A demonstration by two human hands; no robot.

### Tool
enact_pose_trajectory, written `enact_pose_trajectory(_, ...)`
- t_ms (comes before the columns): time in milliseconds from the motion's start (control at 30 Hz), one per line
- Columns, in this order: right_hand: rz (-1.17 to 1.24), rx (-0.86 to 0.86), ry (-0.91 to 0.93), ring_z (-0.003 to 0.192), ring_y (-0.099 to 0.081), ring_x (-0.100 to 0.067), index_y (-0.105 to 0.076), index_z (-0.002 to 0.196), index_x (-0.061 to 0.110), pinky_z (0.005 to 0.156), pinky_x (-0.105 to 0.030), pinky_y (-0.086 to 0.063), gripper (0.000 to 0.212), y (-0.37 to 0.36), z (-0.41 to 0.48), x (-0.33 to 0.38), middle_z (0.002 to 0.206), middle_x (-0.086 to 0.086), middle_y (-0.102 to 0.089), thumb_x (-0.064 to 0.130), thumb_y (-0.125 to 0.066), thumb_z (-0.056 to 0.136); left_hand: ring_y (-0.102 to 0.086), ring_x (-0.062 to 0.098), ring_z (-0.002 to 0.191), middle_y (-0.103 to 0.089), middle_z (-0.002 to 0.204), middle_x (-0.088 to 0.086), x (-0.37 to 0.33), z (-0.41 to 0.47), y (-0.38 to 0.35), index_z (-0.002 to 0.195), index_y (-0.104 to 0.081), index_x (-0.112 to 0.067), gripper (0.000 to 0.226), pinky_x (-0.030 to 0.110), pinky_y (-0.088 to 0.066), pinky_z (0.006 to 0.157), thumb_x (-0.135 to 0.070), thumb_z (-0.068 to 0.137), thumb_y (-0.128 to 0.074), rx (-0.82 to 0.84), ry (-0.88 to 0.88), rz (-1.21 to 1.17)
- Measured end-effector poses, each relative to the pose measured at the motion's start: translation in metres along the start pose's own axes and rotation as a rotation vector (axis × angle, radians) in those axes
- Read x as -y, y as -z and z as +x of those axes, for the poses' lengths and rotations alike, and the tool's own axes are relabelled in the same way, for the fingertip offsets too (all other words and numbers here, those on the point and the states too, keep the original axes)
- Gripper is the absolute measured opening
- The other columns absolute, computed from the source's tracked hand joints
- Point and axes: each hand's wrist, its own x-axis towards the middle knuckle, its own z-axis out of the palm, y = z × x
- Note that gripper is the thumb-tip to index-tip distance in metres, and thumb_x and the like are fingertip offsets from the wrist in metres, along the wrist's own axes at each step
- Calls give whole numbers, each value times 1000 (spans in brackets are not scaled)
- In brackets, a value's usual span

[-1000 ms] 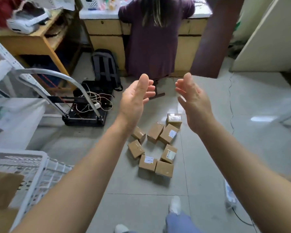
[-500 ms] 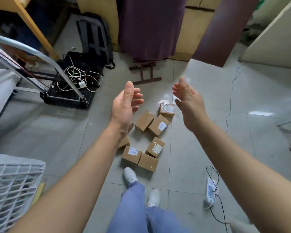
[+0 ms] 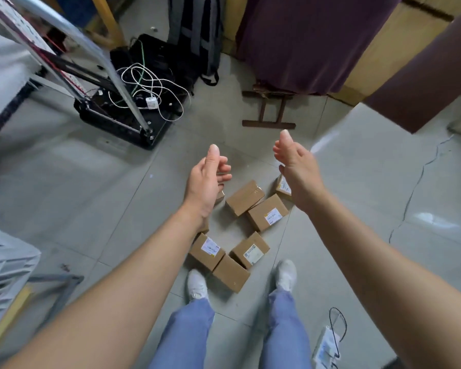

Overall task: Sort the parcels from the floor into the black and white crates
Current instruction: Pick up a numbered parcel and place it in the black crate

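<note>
The parcels [image 3: 244, 197] are brown cardboard, some bearing white labels [image 3: 210, 246], on pale grey floor tiles [image 3: 91, 198]. Blue trousers [image 3: 192, 334] meet white shoes [image 3: 196, 284]. White cables [image 3: 151, 102] coil over a black platform [image 3: 109, 121].

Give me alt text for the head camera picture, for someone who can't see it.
The left hand and right hand, both open and empty, hover above a cluster of cardboard parcels on the tiled floor, by the person's white shoes.

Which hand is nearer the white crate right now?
Left. The left hand is above the parcels, well right of the white crate; the right hand is even farther right.
</note>
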Motion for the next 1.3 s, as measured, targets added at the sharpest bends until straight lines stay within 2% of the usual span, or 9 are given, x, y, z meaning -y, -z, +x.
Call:
enact_pose_trajectory(133, -109, 96, -9, 110, -57, -13, -61, 95, 24, 100, -34, -42, 41, -5, 63, -33, 110, 4, -64, 62, -47, 88, -60, 19, 86, -60, 93, 3, 37, 48, -14, 97, -57, -15, 43, 35, -41, 80, -51, 98, -33, -88, 73, -35)
enact_pose_trajectory(333, -326, 303, -19, 104, -59, -27, -62, 93, 15, 88, -32, -45, 51, -20, 162, -115, 114, -17, -62, 62, -45, 88, -54, 20, 85, -54, 96, 8, 117, 130, -38, 104, -55, -9, 45, 28, -42, 71, -48, 99, -33, -259, 156, -114)
enact_pose_trajectory(433, -418, 343, 2, 86, -56, -15, -64, 93, 16, 72, -20, -44, 48, -26, 204, -170, 91, 0, -64, 59, -45, 90, -45, 17, 77, -48, 89, 6, 175, 171, -52, 95, -51, -13, 38, 23, -34, 60, -47, 99, -34, -326, 225, -155)
enact_pose_trajectory(533, -496, 391, 13, 96, -55, -12, -62, 116, 7, 76, -20, -39, 58, -30, 246, -233, 108, 2, -63, 57, -45, 92, -50, 18, 87, -52, 95, 4, 244, 213, -63, 93, -52, -17, 39, 27, -41, 72, -52, 97, -36, -398, 298, -136)
enact_pose_trajectory(667, -550, 372, -28, 116, -55, -27, -54, 123, -6, 93, -33, -41, 68, -34, 289, -300, 126, -14, -60, 54, -45, 93, -49, 25, 121, -53, 131, 6, 317, 256, -70, 129, -50, -11, 63, 44, -35, 107, -61, 93, -35, -435, 424, -81)
enact_pose_trajectory(767, -577, 370, -119, 105, -47, -18, -48, 122, -3, 87, -26, -33, 67, -40, 321, -351, 113, -6, -49, 57, -46, 91, -43, 24, 128, -45, 142, 1, 363, 285, -71, 141, -39, -16, 65, 43, -33, 109, -60, 93, -37, -466, 498, -105)
enact_pose_trajectory(900, -587, 327, -195, 132, -39, -27, -32, 144, 2, 104, -32, -30, 79, -47, 359, -401, 145, -14, -41, 59, -45, 90, -40, 27, 131, -38, 148, 2, 406, 320, -66, 144, -34, -20, 64, 46, -32, 110, -59, 94, -37, -482, 583, -126)
enact_pose_trajectory(1033, -591, 352, -272, 130, -42, -30, -39, 140, 2, 110, -39, -32, 80, -57, 381, -428, 142, -15, -44, 63, -41, 90, -40, 26, 133, -40, 148, 6, 428, 345, -64, 144, -33, -24, 62, 44, -28, 112, -58, 93, -41, -427, 637, -255)
enact_pose_trajectory(1300, -498, 148, -246, 100, -46, -21, -45, 127, 4, 87, -29, -34, 63, -52, 344, -403, 111, -7, -51, 55, -46, 91, -52, 20, 121, -55, 134, 0, 394, 319, -73, 138, -44, -22, 58, 44, -37, 108, -57, 92, -45, -429, 608, -290)
